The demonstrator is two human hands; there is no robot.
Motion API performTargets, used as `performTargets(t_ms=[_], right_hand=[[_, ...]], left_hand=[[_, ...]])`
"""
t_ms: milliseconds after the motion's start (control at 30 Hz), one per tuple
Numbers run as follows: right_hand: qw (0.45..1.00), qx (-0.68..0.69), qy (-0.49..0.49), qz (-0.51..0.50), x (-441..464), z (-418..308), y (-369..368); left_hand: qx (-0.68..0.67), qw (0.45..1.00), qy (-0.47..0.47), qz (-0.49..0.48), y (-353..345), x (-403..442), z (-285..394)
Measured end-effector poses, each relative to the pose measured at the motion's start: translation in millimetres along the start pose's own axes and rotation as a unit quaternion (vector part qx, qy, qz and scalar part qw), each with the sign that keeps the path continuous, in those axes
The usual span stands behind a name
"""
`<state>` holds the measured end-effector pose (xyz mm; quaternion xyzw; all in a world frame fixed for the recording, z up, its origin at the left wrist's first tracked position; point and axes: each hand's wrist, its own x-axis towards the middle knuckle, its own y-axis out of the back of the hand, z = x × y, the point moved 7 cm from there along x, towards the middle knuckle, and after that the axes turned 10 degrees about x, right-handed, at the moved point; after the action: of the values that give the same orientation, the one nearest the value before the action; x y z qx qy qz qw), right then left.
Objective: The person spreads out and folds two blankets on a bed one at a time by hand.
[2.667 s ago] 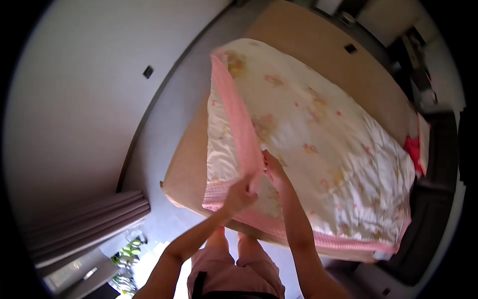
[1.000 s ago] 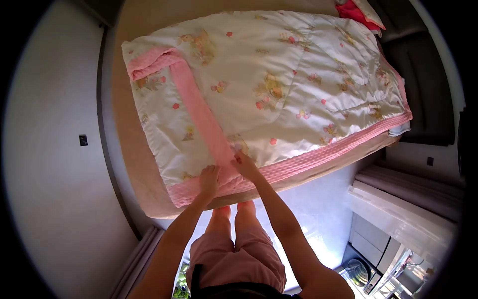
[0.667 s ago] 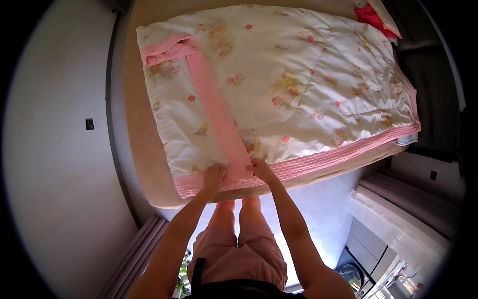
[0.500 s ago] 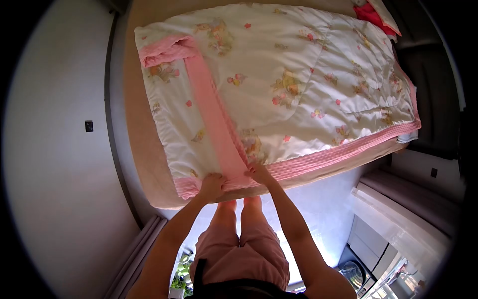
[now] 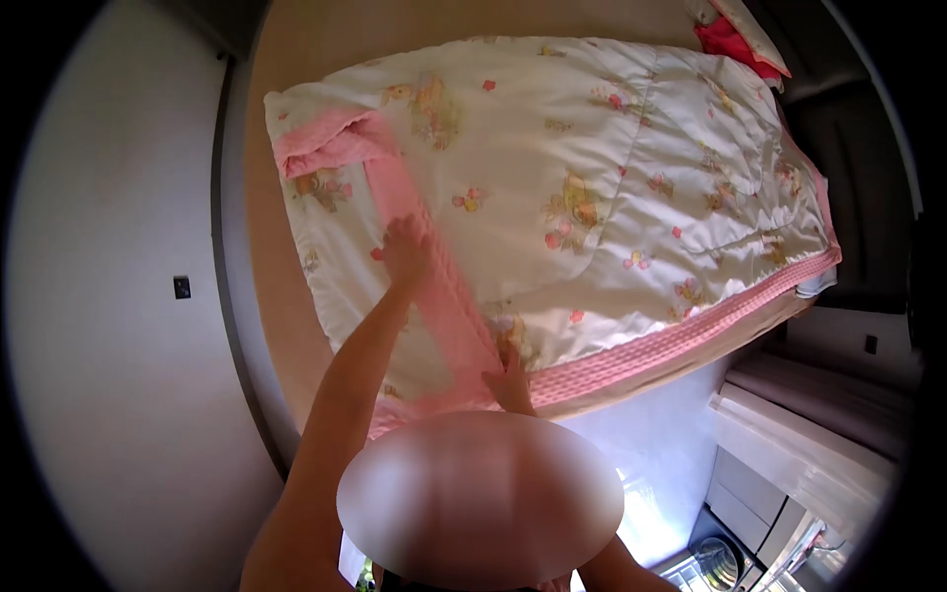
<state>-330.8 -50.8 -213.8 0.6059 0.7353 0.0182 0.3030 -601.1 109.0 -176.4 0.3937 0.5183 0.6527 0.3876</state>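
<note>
A white quilt printed with cartoon animals and flowers is spread over the bed, its end at the left folded over. Along that fold runs a pink border, bunched at its far end. My left hand lies on the middle of this pink strip, fingers stretched out. Close to the near edge, my right hand rests where the strip meets the long pink side border, thumb and fingers apart. A blurred oval hides my body and part of the quilt's near-left corner.
The beige mattress shows around the quilt. A dark headboard stands at the right, with a red and pink pillow at the far corner. A white wall is at the left, and a washing machine at lower right.
My left hand has moved from the near edge up along the pink strip to its middle. My right hand has loosened from its pinch and spread. The view has tilted and moved closer.
</note>
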Motion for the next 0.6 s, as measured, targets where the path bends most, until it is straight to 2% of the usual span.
performTargets(t_ms=[33,67,133,267,333,367,433,467,533,567,600], right_hand=[[0.999,0.029,0.02,0.018,5,-3,0],[0.999,0.032,0.022,0.02,14,-3,0],[0.992,0.07,0.073,-0.072,23,-7,-10],[0.996,0.012,-0.007,-0.09,31,7,-14],[0.994,-0.029,0.023,-0.103,33,-3,-14],[0.994,-0.028,0.016,-0.102,32,-7,-11],[0.982,-0.066,-0.031,-0.172,29,-12,-12],[0.983,-0.064,-0.03,-0.171,29,-5,-12],[0.984,0.037,0.051,-0.164,27,-7,-7],[0.984,0.041,0.058,-0.161,26,-12,2],[0.982,0.086,0.051,-0.162,23,-32,19]], left_hand=[[0.036,0.997,0.062,-0.035,-4,20,-7],[0.037,0.997,0.059,-0.032,-4,40,-4],[0.075,0.99,0.075,-0.094,-15,64,-4],[0.127,0.982,0.093,-0.1,-26,96,4],[0.118,0.968,0.087,-0.203,-49,112,-7],[0.12,0.967,0.084,-0.209,-56,117,-19],[0.115,0.976,0.062,-0.175,-84,130,-52],[0.116,0.976,0.061,-0.173,-72,130,-52],[0.057,0.983,0.052,-0.166,-34,130,-50],[0.032,0.994,0.022,-0.107,-44,145,-65],[0.033,0.995,0.017,-0.096,-25,151,-65]])
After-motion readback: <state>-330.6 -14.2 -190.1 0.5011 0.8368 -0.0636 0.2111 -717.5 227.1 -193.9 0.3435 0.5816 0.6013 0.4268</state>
